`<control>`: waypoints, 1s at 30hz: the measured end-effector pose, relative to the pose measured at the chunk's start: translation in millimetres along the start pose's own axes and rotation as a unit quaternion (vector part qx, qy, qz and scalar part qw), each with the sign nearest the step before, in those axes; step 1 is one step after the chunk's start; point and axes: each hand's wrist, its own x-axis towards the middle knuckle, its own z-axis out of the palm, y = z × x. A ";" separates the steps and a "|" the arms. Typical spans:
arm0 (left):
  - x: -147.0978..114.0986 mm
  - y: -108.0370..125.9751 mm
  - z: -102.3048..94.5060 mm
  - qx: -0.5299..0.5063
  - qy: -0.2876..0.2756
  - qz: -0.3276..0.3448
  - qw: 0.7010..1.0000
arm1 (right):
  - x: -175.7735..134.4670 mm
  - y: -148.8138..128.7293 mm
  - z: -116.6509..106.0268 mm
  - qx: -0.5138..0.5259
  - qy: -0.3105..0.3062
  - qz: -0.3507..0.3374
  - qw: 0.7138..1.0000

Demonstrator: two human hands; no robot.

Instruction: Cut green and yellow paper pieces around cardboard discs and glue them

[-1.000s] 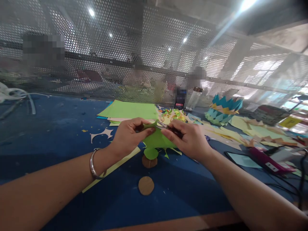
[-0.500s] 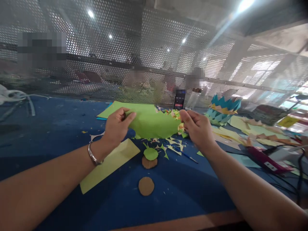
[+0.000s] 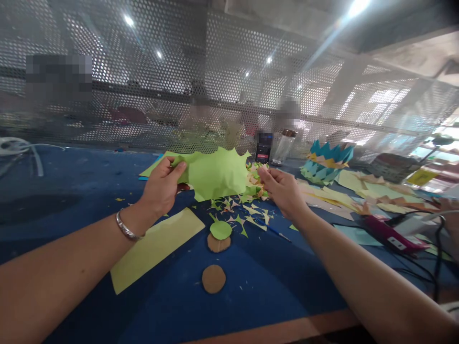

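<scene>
My left hand [image 3: 163,184] pinches the left end of a green sheet of paper [image 3: 218,174] between thumb and fingers, holding it up above the table. The sheet's outline is jagged, with pointed notches along the top right and bottom. Just past its right edge is my right hand [image 3: 281,188], fingers pinched together and apart from the sheet; what they hold, if anything, I cannot make out. Below the sheet lie several paper scraps [image 3: 258,210]. A round green paper piece [image 3: 220,230] rests on a brown cardboard disc [image 3: 218,244], and another cardboard disc [image 3: 213,279] lies nearer me.
A pale yellow strip [image 3: 158,251] lies under my left forearm. Beside the scraps is a blue pen-like tool [image 3: 274,230]. A phone [image 3: 264,147], a glass bottle [image 3: 284,148] and a zigzag paper crown [image 3: 328,162] stand at the back. Cables and a magenta power strip [image 3: 392,234] sit right.
My right hand has come away from the sheet's right end, which it was touching. The sheet now faces me more fully, its notched edge showing. The view has shifted slightly.
</scene>
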 end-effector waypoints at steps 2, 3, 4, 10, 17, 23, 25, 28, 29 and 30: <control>0.1 2.2 1.3 -0.027 -0.005 -0.018 0.999 | -0.7 1.7 3.1 -0.021 0.009 -0.019 1.000; 0.2 3.0 1.8 -0.040 -0.007 -0.026 0.999 | -0.9 2.6 4.3 -0.029 0.010 -0.027 0.999; 0.2 3.6 2.2 -0.051 -0.009 -0.034 0.998 | -1.0 3.5 5.3 -0.035 0.012 -0.033 0.999; 0.3 6.5 3.1 -0.102 -0.003 -0.071 0.992 | 0.9 9.5 8.3 -0.027 0.059 -0.061 0.996; 1.9 9.4 2.9 -0.156 0.039 -0.080 0.984 | 0.4 9.5 10.9 -0.011 0.082 -0.060 0.995; 1.7 14.1 4.0 -0.195 0.053 -0.094 0.975 | -4.3 0.8 15.3 0.059 0.065 -0.062 0.994; -5.6 19.5 7.3 -0.224 0.027 -0.107 0.968 | -6.1 -2.5 15.9 0.076 0.065 -0.061 0.993; -25.1 24.6 15.3 -0.270 -0.140 -0.110 0.946 | -8.9 -8.0 15.8 0.081 0.060 -0.071 0.992; -32.3 24.4 17.9 -0.257 -0.201 -0.117 0.938 | -9.8 -9.8 15.6 0.078 0.056 -0.074 0.993; -39.0 23.1 20.1 -0.238 -0.244 -0.123 0.932 | -10.7 -11.5 15.3 0.074 0.052 -0.077 0.993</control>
